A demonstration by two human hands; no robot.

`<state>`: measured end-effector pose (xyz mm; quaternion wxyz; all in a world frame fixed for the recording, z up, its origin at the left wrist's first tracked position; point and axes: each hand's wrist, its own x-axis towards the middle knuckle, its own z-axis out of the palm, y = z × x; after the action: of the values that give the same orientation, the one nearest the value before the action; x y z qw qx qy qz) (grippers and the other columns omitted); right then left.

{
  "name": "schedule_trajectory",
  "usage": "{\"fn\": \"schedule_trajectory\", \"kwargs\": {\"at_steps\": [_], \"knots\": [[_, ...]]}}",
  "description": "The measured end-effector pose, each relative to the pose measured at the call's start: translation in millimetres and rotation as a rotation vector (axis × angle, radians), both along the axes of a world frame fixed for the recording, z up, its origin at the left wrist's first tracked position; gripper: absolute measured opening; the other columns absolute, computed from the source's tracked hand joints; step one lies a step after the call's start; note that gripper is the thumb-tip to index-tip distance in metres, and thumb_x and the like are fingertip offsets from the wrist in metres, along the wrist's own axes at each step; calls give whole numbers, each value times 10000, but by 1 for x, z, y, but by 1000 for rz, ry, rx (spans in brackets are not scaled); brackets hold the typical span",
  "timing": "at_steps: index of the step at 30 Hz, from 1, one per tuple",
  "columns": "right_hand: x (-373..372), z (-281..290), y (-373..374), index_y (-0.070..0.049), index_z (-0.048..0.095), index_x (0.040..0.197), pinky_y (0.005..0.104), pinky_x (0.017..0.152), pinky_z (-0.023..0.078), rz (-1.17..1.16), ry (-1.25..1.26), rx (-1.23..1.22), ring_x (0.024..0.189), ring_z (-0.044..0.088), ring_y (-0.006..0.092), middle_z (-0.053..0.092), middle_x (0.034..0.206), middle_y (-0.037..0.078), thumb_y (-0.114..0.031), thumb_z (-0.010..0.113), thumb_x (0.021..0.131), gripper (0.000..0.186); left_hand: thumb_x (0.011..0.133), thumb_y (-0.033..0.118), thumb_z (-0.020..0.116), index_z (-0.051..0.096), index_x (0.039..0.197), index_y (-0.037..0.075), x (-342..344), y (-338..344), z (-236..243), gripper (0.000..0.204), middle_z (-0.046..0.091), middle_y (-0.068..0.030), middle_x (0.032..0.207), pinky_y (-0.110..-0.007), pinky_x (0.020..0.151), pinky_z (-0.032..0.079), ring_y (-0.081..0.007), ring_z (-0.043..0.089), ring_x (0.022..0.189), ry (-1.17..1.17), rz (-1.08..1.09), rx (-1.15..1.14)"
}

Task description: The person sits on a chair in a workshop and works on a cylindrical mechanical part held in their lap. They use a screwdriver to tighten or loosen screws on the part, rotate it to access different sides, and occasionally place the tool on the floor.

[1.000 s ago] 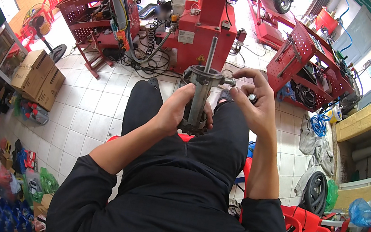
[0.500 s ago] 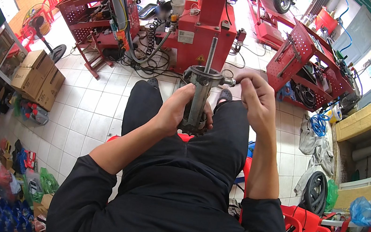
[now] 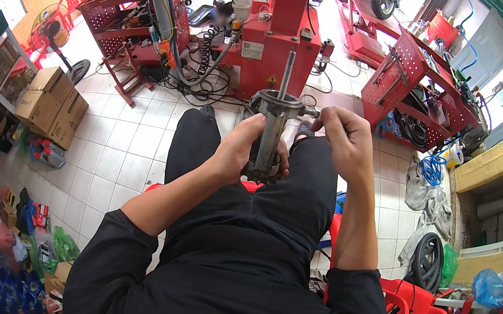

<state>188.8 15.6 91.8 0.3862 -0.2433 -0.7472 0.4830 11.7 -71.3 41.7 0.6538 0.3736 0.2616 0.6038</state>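
Note:
Upright between my knees stands a dark grey metal cylinder frame (image 3: 265,136) with an open ring at its top and a threaded rod (image 3: 286,78) rising out of it. My left hand (image 3: 241,146) is closed around the frame's body, its fingers showing on the far side. From the ring's right side a short bolt (image 3: 311,111) sticks out. The curled fingers of my right hand (image 3: 345,138) are pinched at that bolt's outer end, which they partly cover. The frame's lower end sits just above the red seat edge (image 3: 252,186).
Ahead stands a red machine (image 3: 272,57) with cables on the tiled floor. Red tool carts flank it, one at left (image 3: 121,29) and one at right (image 3: 406,82). Cardboard boxes (image 3: 53,105) are at left; tyres (image 3: 428,259) and a red chair (image 3: 414,302) lie right.
My right hand has turned at the bolt and dropped slightly, its fingers now curled over the bolt's end. The left hand and the metal frame have stayed in place.

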Motion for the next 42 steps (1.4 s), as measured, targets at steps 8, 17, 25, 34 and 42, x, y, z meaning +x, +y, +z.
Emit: {"fn": "schedule_trajectory", "kwargs": {"at_steps": [8,17,25,34,42], "knots": [[1,5,-5,6,591,959,206,531,313,43,23,84,592,417,28,508,648,-35,-142,613,857,181,934,371,345,446,896,115,3,-1,0,278,631,-187,737,-372,645,528,-289,633,626,55,61,-61],[-3,-4,0,5,606,975,201,516,296,-23,33,65,576,381,19,494,630,-45,-130,600,866,173,972,361,291,436,942,29,1,1,-4,364,609,-175,726,-339,614,526,-267,639,646,3,15,-29],[-3,2,-4,15,624,921,199,516,304,4,78,-44,601,401,17,507,655,-36,-139,588,878,164,937,393,330,450,908,114,1,0,-1,305,621,-183,757,-380,654,515,-299,625,639,50,18,-51],[-2,-2,-4,16,624,936,205,512,331,-17,49,66,583,439,25,544,632,-24,-179,599,880,204,959,369,328,435,938,51,3,0,-1,337,610,-178,721,-341,594,524,-273,639,639,-49,27,-66],[-2,0,-4,-2,614,972,218,588,392,-17,-31,63,679,516,46,596,801,32,-132,633,851,179,969,374,293,431,958,56,4,0,-4,347,613,-175,742,-344,616,525,-276,640,659,-4,31,-74]]}}
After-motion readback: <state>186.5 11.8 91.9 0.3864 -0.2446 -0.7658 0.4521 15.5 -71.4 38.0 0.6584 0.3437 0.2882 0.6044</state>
